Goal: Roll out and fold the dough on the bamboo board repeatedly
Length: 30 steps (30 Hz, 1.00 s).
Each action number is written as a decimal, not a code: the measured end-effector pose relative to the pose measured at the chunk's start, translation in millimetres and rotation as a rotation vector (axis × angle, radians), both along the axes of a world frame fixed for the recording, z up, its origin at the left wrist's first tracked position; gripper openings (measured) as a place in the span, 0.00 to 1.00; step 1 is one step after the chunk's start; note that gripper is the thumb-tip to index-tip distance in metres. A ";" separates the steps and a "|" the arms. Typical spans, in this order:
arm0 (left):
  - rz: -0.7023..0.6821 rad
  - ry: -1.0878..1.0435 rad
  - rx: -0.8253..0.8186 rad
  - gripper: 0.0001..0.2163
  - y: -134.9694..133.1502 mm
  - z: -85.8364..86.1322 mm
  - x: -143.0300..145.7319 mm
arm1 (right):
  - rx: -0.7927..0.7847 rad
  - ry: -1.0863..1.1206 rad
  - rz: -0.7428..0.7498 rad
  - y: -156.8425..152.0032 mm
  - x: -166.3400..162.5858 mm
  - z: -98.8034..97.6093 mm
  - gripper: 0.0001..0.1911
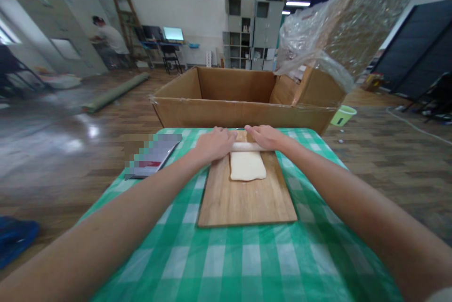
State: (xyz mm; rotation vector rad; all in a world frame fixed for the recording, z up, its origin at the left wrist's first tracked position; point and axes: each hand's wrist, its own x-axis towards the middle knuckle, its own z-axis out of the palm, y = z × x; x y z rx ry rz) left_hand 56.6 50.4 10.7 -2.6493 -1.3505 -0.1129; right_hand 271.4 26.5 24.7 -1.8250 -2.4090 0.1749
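Note:
A flat, roughly rectangular sheet of pale dough [247, 166] lies on a wooden cutting board [247, 198] in the middle of the table. A thin white rolling pin [246, 146] lies across the far edge of the dough. My left hand [215, 143] rests palm down on the pin's left end, fingers laid over it. My right hand [265, 136] presses on the pin's right end in the same way. Both arms are stretched far forward.
The table carries a green-and-white checked cloth [226, 259]. A dark flat device [155, 155] lies left of the board. A large open cardboard box [243, 99] with plastic wrap stands beyond the table's far edge. A person [108, 41] stands far back left.

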 end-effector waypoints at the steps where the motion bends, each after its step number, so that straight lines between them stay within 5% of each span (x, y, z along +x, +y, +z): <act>1: 0.015 -0.017 0.012 0.24 -9.5 -0.5 -2.3 | 0.025 -0.015 0.014 -9.2 -1.7 -1.0 0.43; 6: 0.029 -0.113 0.101 0.25 -58.9 -3.7 -13.6 | 0.191 -0.062 0.052 -54.7 -5.1 -10.1 0.35; 11: 0.080 -0.140 0.005 0.29 -73.1 -1.3 -9.9 | 0.219 -0.086 0.023 -36.8 -4.9 -8.7 0.36; 17: 0.135 -0.135 0.010 0.34 -33.7 -1.5 -6.3 | -0.016 0.006 0.004 13.9 -3.0 -6.6 0.39; 24: 0.092 -0.107 -0.044 0.35 23.8 -11.4 -5.4 | -0.032 -0.035 0.024 30.1 2.9 -18.8 0.35; 30: 0.045 -0.080 -0.032 0.28 30.8 -16.0 -3.6 | -0.002 -0.051 -0.014 30.5 0.8 -20.1 0.33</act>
